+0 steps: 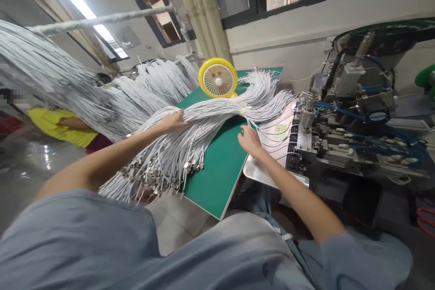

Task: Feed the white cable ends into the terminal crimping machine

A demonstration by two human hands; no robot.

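The white cable bundle point(190, 131) on the green surface point(220, 172) is pressed by the left hand point(171, 122), fingers spread flat; a single cable point(268, 137) is pinched by the right hand point(249, 140).

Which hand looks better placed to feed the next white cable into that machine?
Probably the right hand: it rests at the green mat's edge beside the loose cables and the machine. The left hand lies on the big cable bundle, farther from the machine.
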